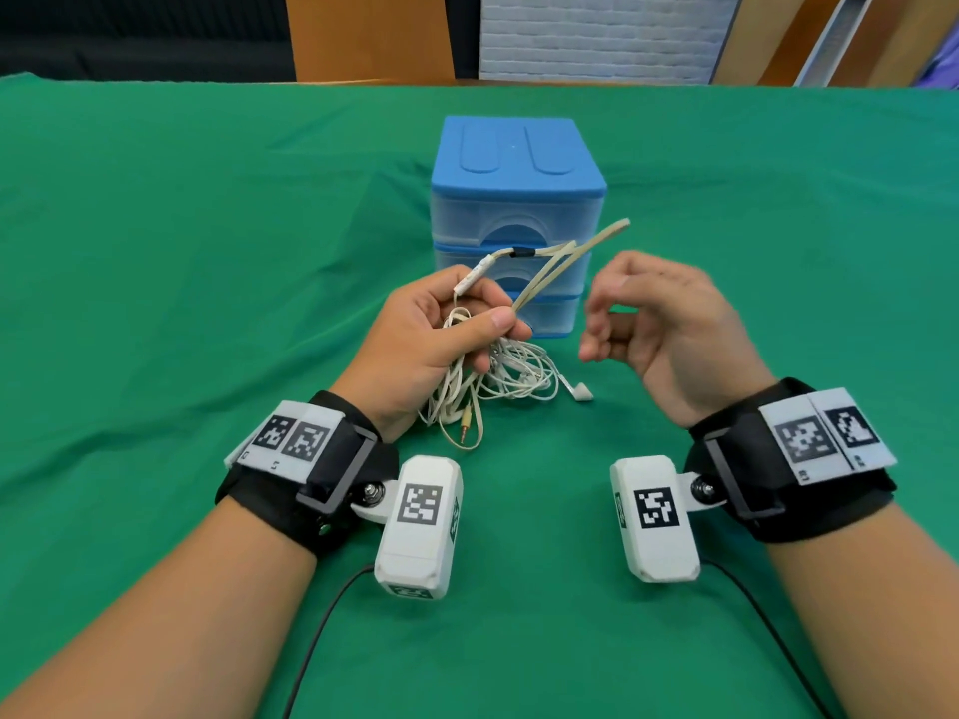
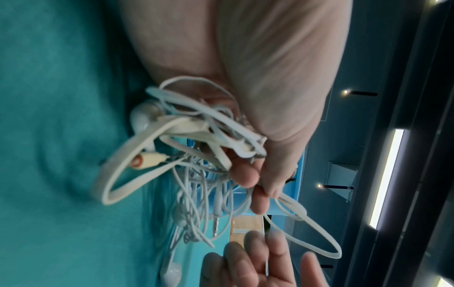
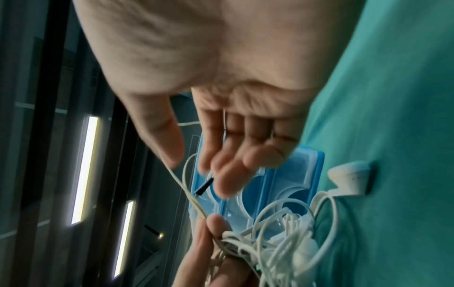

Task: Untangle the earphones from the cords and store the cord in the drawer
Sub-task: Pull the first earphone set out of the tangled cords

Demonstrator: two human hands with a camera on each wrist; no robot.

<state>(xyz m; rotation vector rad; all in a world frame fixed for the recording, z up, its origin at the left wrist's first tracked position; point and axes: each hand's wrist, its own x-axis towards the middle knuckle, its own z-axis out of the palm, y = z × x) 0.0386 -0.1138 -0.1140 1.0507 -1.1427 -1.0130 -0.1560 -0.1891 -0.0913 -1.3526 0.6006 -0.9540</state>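
Beige flat cord [image 1: 560, 262]: pinched in your left grip [image 1: 430, 334], its loop pointing up and right, away from you.
White earphones [image 1: 511, 368]: tangled beneath that hand, one bud [image 1: 582, 391] lying on the green counter [image 1: 181, 251].
Right grip [image 1: 659, 324]: fingers loosely curled, holding nothing, just beside the loop.
Blue drawer unit [image 1: 516, 199]: behind the hands, drawers closed.

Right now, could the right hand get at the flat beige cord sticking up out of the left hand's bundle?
Probably yes. The right hand hangs open beside the flat beige cord, with nothing between them. The left hand holds the bundle up in front of the drawer unit.
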